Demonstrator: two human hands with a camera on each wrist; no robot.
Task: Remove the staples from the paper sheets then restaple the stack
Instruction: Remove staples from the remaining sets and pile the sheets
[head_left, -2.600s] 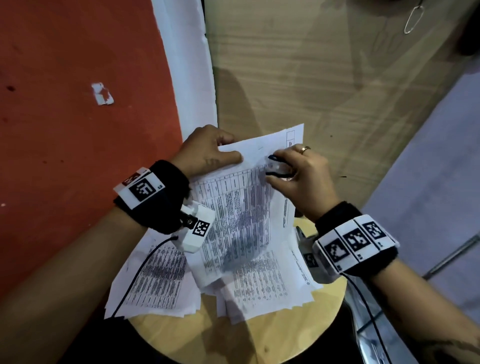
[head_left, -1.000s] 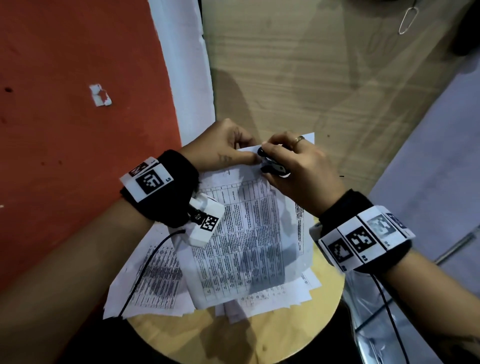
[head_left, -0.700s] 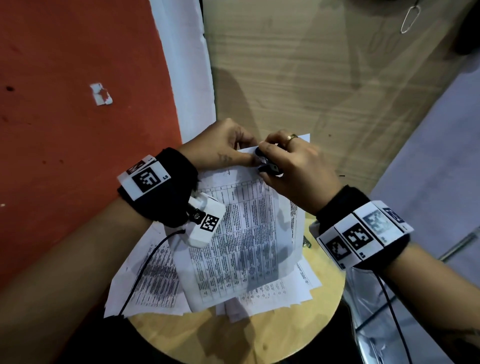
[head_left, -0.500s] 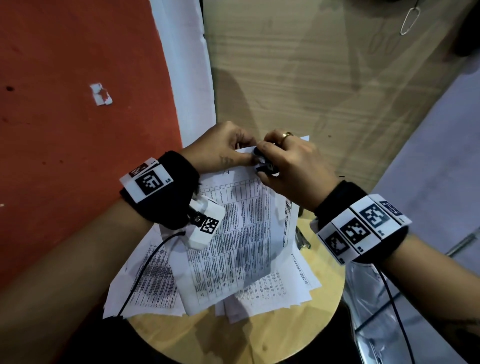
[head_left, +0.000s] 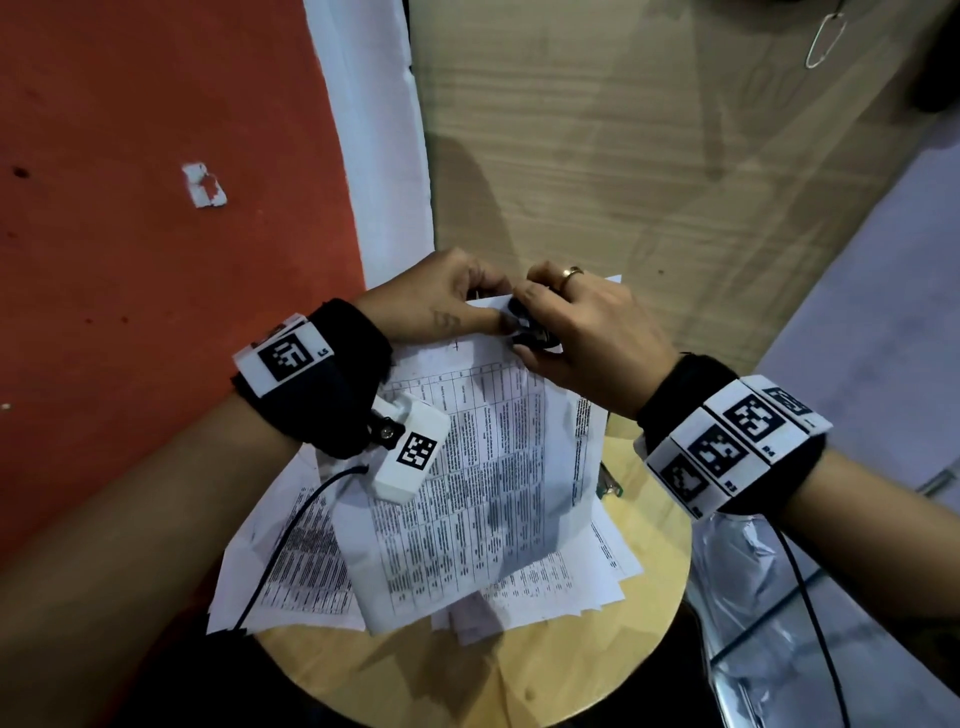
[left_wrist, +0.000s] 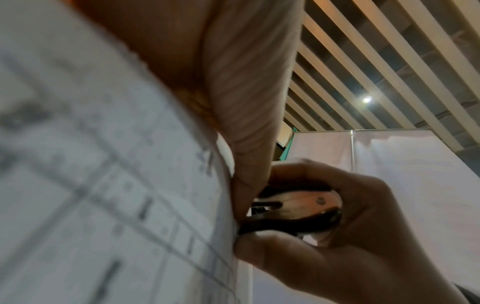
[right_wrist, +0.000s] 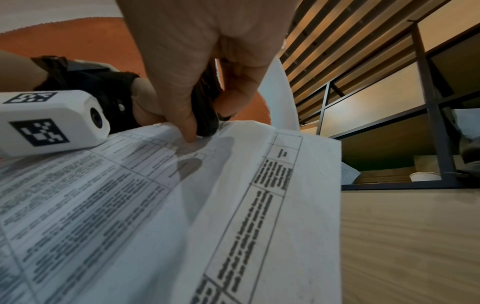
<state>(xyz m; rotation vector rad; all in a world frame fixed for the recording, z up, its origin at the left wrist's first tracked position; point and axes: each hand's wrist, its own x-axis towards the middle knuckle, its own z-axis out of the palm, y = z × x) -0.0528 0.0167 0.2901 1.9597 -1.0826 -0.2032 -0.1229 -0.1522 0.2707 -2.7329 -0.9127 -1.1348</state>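
Your right hand (head_left: 587, 332) squeezes a black-and-metal staple remover (left_wrist: 293, 209) at the top corner of the printed paper sheets (head_left: 483, 483); your left hand (head_left: 436, 301) pinches that corner. Print unreadable. Round wooden stool (head_left: 519, 675) underneath.

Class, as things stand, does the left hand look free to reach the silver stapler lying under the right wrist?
Probably not: the left hand pinches the paper stack at its top edge, and the right hand and wrist lie across the way to the stapler.
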